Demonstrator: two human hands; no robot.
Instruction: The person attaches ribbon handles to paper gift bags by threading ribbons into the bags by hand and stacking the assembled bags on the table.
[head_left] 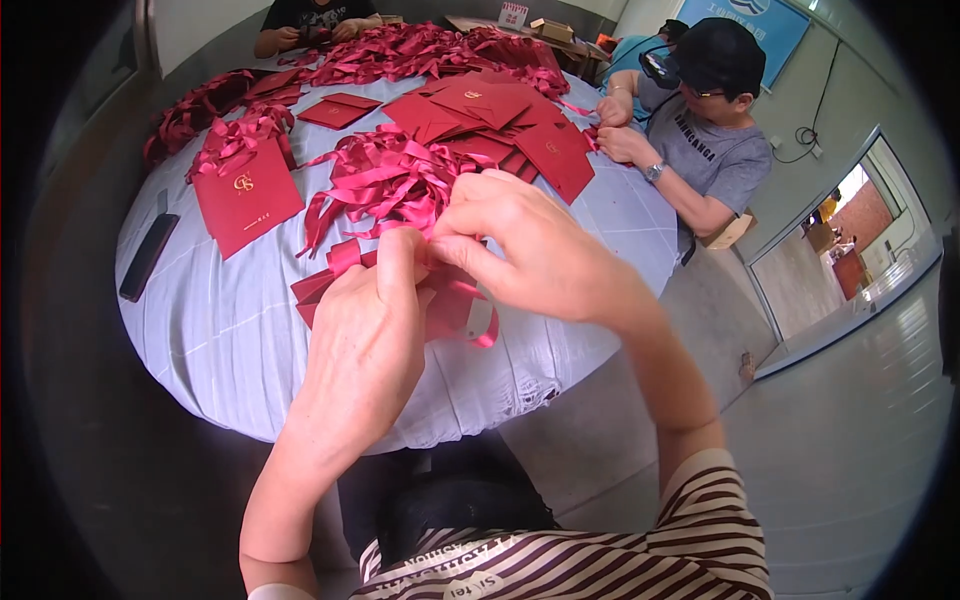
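Both my hands meet over a red paper gift bag point(312, 291) near the front of the round table. My left hand point(365, 320) is closed, its fingertips pinching a pink-red ribbon point(346, 256) at the bag's top. Close against it, my right hand point(520, 240) pinches the ribbon too, thumb and forefinger together. A ribbon loop point(487, 328) hangs out on the right of the bag. The exact spot where the fingertips grip is mostly hidden by the hands. Just beyond lies a loose heap of pink-red ribbons point(385, 180).
A finished-looking bag with ribbon handles point(245, 205) lies left, beside a black phone point(150, 257). Flat red bags point(500, 110) pile up behind the ribbons, with more ribboned bags point(400, 50) at the far edge. At right, a person in a cap point(705, 130) handles ribbon; another sits far left.
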